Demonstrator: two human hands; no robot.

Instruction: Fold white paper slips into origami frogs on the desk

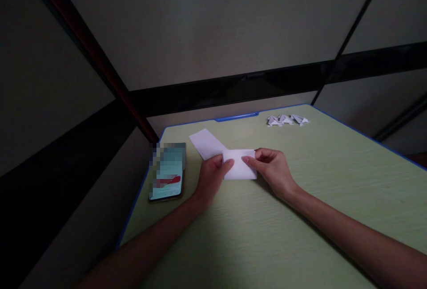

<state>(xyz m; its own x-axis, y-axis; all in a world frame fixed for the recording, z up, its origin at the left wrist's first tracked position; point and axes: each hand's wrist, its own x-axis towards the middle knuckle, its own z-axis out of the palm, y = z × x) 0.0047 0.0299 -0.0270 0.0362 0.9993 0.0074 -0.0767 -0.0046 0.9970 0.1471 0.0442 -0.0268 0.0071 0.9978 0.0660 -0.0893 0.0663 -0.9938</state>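
Note:
A white sheet of paper (239,168), a small rectangle that looks folded, is held up just above the table between both hands. My left hand (212,175) pinches its left edge, thumb on the front face and fingers behind. At the right edge my right hand (271,168) grips it the same way, its thumb near the upper right corner. Behind and to the left, a second white piece of paper (207,143) lies flat on the table, its lower end partly hidden by my left hand and the held paper.
The pale green table (333,182) has a blue edge and a blue slot (237,116) at its far side. A lit phone (168,173) lies at the left. Three folded paper figures (284,120) stand at the back right. Behind rises a panelled wall (216,26).

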